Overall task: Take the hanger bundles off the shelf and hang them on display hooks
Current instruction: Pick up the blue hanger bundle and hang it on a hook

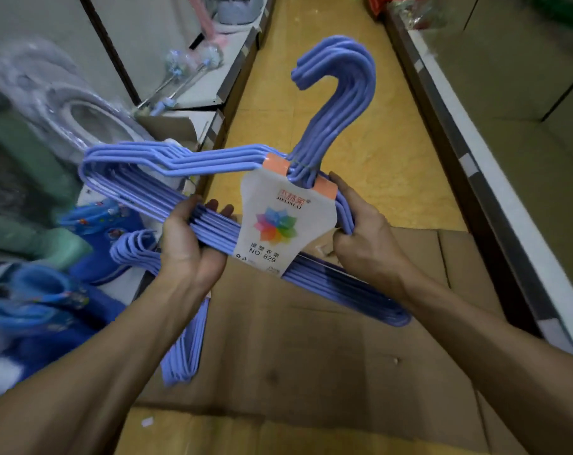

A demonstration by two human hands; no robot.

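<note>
A hanger bundle (213, 178) sits mid-frame between the left hand (190, 244) and right hand (364, 234), over cardboard (311, 339) on the floor. A second bundle (134, 247) lies lower left on a shelf (127, 284); another shelf (475, 165) runs along the right.

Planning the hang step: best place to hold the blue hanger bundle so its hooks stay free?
Probably the bottom bars, from below and either side, as now. The left hand wraps the bars left of the label; the right hand grips the right shoulder of the hanger bundle. The hooks point up and away, unobstructed, so gripping low keeps them free.
</note>
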